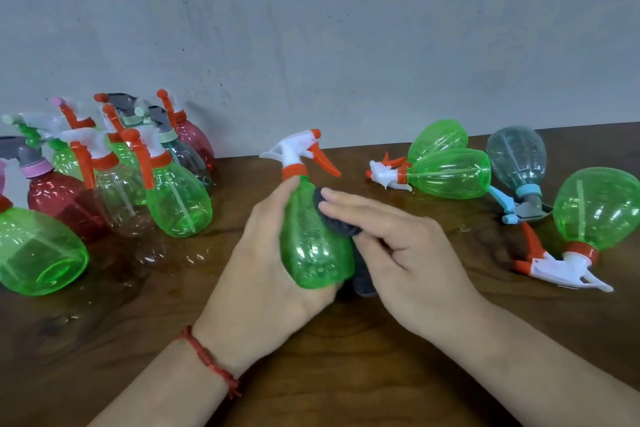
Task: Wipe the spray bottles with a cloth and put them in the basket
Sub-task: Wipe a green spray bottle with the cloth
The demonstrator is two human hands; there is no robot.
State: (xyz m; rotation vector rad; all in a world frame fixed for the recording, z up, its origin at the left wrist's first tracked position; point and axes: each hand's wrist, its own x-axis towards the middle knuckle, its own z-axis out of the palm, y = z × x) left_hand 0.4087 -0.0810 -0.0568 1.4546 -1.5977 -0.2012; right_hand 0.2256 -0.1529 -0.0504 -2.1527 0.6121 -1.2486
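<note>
Gripping green spray bottle (317, 246) in left hand (256, 270), right hand (412, 253) pinching dark cloth (334, 218) against it

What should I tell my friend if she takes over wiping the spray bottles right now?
Hands: the left hand grips the green bottle, nearly upright over the table; the right hand holds the dark cloth against its side.
Others: standing bottles crowd the left; lying bottles are on the right.
Done: this one is being wiped; which others are wiped cannot be told.
Left: finish it, wipe the rest, basket them. No basket is in view.
</note>
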